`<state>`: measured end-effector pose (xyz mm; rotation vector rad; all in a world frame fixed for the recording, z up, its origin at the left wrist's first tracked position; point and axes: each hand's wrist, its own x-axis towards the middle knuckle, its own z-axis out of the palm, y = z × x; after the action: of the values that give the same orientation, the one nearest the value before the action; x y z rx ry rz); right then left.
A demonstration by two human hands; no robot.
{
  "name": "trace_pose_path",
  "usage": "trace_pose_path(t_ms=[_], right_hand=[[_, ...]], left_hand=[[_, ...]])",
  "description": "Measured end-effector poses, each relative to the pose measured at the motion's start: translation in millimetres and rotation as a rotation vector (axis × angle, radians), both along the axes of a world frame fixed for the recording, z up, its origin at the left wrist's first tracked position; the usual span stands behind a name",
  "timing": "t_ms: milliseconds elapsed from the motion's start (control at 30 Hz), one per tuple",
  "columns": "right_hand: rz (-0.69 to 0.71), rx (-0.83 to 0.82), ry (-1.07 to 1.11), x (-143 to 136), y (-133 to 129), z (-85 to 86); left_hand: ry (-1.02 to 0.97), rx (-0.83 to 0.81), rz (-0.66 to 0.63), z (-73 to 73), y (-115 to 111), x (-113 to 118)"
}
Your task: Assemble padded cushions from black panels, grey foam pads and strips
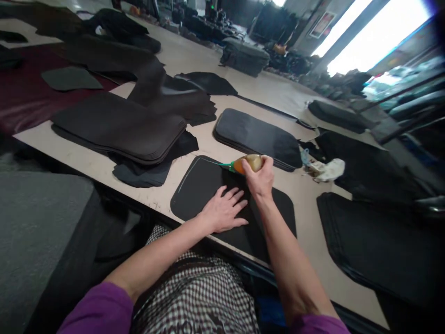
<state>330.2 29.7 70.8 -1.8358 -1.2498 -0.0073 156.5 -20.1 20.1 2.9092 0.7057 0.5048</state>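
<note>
Two bare hands show in the head view: the right hand (261, 178) grips a squeeze bottle (247, 164), likely light, soft-walled, best held around its belly; the left hand (225, 211) lies unclenched, pressing the dark rounded panel (198, 188), seemingly thin and flexible, on the table (306, 204).

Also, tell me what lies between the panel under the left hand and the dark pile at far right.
A bare strip of pale tabletop separates the black panel from the dark pile, in the head view.
</note>
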Motion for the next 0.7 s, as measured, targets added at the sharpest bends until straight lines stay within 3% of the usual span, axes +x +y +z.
trace_pose_path(t_ms=[400, 533, 700], right_hand=[[-0.388, -0.072, 0.027, 155, -134, 2.2], [-0.464, -0.046, 0.032, 179, -163, -1.4], [-0.465, -0.031, 0.052, 191, -181, -4.4]], left_hand=[[0.034, 0.000, -0.022, 2.7, -1, 3], [0.086, -0.008, -0.022, 6.3, -1, 5], [0.133, 0.005, -0.012, 7.9, -1, 7]])
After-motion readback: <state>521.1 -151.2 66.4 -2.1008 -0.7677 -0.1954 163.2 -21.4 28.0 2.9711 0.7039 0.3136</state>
